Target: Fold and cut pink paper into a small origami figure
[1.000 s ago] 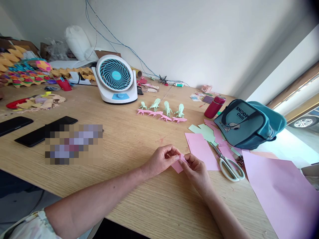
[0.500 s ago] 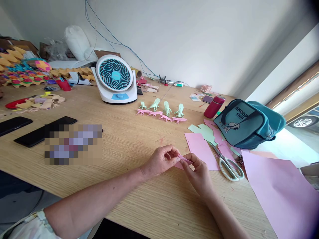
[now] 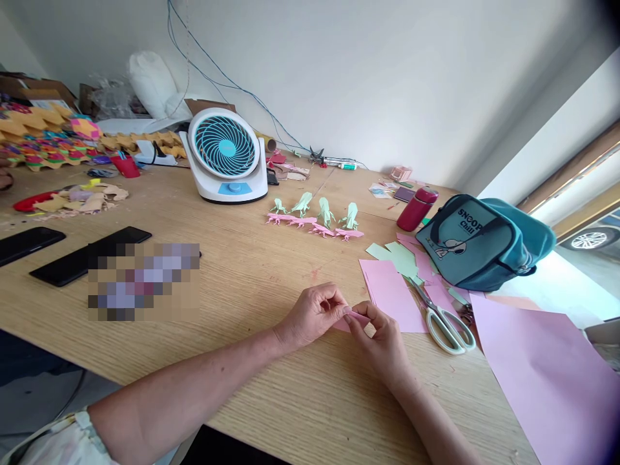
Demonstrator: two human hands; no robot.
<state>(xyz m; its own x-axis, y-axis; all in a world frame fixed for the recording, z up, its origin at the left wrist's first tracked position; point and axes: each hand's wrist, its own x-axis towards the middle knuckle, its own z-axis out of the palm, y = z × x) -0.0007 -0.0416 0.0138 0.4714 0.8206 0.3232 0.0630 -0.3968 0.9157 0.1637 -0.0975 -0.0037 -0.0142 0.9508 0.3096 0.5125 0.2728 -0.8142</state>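
Between the fingertips of both hands is a small folded piece of pink paper [image 3: 357, 318], partly hidden by the fingers. My left hand [image 3: 314, 313] pinches its left end, thumb against forefinger. From the other side my right hand [image 3: 380, 332] pinches it too, fingertips touching those of the left. Just right of the hands lie pink paper sheets [image 3: 387, 290] and a pair of scissors [image 3: 443, 320] with pale handles. Farther back stand pink folded paper figures [image 3: 322, 230] in a row, with green folded paper figures [image 3: 325, 212] behind them.
A teal bag [image 3: 479, 242] and a red flask [image 3: 416, 210] stand at the right. One large pink sheet [image 3: 542, 361] covers the right table edge. A white fan [image 3: 225, 155] is at the back; a black phone [image 3: 31, 244] lies left. At the far left edge another person's hand [image 3: 4, 174] shows.
My fingers have shifted slightly on the pink paper, the right hand's fingertips moving a little left. Another person's hand has come further into view at the far left.
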